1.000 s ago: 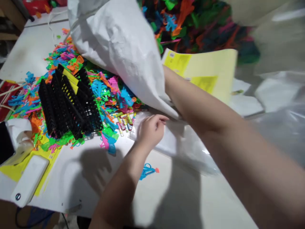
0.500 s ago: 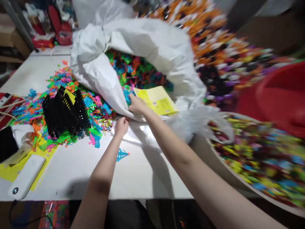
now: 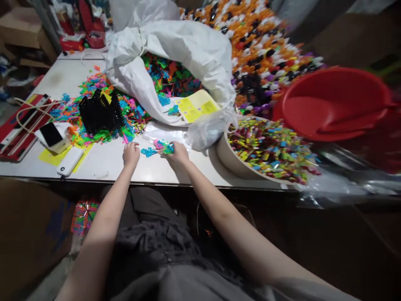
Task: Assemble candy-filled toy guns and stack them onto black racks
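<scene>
My right hand (image 3: 179,152) is closed around a small bunch of coloured plastic toy pieces (image 3: 163,146), green, blue and pink, just above the white table. Beside that bunch lies a blue plastic piece (image 3: 148,152) on the tabletop. To the left, my left hand (image 3: 131,154) holds nothing, its fingers slightly bent and apart, near the front edge of a loose pile of similar pieces (image 3: 129,112). Behind both hands stands a white woven sack (image 3: 191,42) with its mouth rolled open, full of such pieces (image 3: 169,73). Clear plastic bags (image 3: 166,132) lie in front of it.
A black mesh basket (image 3: 100,113) sits on the pile. A yellow-printed sheet (image 3: 199,105) rests on the sack's rim. On the right are a round tub of wrapped sweets (image 3: 263,146) and a red basin (image 3: 335,104). A phone (image 3: 52,134), white power bank (image 3: 70,161) and red sealer (image 3: 23,125) are left.
My right hand has come out of the sack's mouth toward the table front with toy pieces in it. My left hand has let go of the sack's edge and moved left. The view has shifted.
</scene>
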`<state>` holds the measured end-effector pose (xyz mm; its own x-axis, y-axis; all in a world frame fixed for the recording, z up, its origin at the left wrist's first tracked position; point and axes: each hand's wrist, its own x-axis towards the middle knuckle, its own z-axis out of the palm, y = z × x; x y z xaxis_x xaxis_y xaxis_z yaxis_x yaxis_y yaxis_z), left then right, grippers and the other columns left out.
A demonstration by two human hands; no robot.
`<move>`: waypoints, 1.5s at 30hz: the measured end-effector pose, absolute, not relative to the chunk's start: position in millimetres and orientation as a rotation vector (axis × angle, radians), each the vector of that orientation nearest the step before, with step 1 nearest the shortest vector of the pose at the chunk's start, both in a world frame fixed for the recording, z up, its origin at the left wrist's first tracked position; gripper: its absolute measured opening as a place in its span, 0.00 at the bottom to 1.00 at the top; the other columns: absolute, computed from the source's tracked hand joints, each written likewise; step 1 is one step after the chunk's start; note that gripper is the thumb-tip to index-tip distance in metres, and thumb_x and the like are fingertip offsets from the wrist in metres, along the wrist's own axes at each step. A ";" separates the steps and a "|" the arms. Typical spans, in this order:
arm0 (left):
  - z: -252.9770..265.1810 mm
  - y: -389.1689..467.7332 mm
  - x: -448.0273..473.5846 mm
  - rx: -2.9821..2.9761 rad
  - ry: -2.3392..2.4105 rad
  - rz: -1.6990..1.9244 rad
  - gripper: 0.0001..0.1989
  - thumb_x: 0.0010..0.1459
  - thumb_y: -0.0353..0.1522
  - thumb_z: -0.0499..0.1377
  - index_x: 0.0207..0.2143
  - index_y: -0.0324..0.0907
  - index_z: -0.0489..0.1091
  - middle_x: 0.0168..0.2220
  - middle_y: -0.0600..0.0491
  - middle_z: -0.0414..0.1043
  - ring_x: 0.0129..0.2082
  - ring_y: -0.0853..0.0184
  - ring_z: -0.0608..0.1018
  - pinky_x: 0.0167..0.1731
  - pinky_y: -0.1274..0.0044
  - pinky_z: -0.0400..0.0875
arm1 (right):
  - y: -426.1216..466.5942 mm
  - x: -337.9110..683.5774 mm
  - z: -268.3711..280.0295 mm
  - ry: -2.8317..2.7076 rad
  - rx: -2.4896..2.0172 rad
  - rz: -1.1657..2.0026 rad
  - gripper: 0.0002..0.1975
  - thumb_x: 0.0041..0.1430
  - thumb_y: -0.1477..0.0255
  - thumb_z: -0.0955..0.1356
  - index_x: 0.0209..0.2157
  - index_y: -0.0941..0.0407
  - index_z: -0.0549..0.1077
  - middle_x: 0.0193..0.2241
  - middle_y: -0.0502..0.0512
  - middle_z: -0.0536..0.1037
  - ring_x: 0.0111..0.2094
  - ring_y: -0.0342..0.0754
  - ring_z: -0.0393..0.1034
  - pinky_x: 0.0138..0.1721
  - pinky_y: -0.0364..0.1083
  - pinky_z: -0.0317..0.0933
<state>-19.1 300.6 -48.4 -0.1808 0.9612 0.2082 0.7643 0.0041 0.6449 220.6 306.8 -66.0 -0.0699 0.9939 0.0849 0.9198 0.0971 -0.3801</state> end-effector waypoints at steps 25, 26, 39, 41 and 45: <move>-65.4 241.1 -56.3 1.815 2.457 0.563 0.13 0.54 0.28 0.51 0.43 0.42 0.67 0.49 0.45 0.65 0.50 0.57 0.66 0.49 0.68 0.59 | 275.3 187.1 -88.8 -1.963 -1.813 0.139 0.19 0.50 0.69 0.65 0.45 0.57 0.69 0.43 0.60 0.70 0.44 0.54 0.60 0.42 0.49 0.51; -65.6 241.5 -56.3 1.815 2.452 0.575 0.13 0.54 0.27 0.51 0.43 0.42 0.67 0.49 0.45 0.65 0.50 0.57 0.66 0.50 0.68 0.59 | 275.4 187.1 -88.5 -1.962 -1.815 0.141 0.19 0.50 0.69 0.65 0.45 0.57 0.69 0.43 0.60 0.70 0.44 0.54 0.60 0.42 0.49 0.51; -65.6 242.0 -56.5 1.791 2.448 0.565 0.13 0.54 0.28 0.51 0.43 0.42 0.67 0.49 0.45 0.65 0.51 0.57 0.66 0.50 0.67 0.59 | 275.2 187.7 -88.0 -1.967 -1.803 0.153 0.18 0.51 0.69 0.65 0.45 0.57 0.68 0.43 0.60 0.71 0.45 0.55 0.60 0.42 0.49 0.50; -64.2 241.2 -55.6 1.787 2.445 0.555 0.13 0.54 0.28 0.51 0.43 0.42 0.67 0.49 0.45 0.65 0.51 0.57 0.66 0.50 0.67 0.59 | 275.1 188.1 -88.1 -1.972 -1.808 0.161 0.18 0.51 0.69 0.65 0.45 0.57 0.68 0.43 0.60 0.70 0.45 0.55 0.60 0.43 0.49 0.51; -63.3 239.8 -56.1 1.761 2.415 0.595 0.13 0.54 0.27 0.51 0.42 0.43 0.68 0.49 0.46 0.65 0.51 0.57 0.65 0.51 0.67 0.59 | 273.8 187.9 -86.5 -1.983 -1.821 0.175 0.18 0.52 0.69 0.65 0.46 0.58 0.68 0.43 0.61 0.70 0.45 0.55 0.60 0.44 0.49 0.51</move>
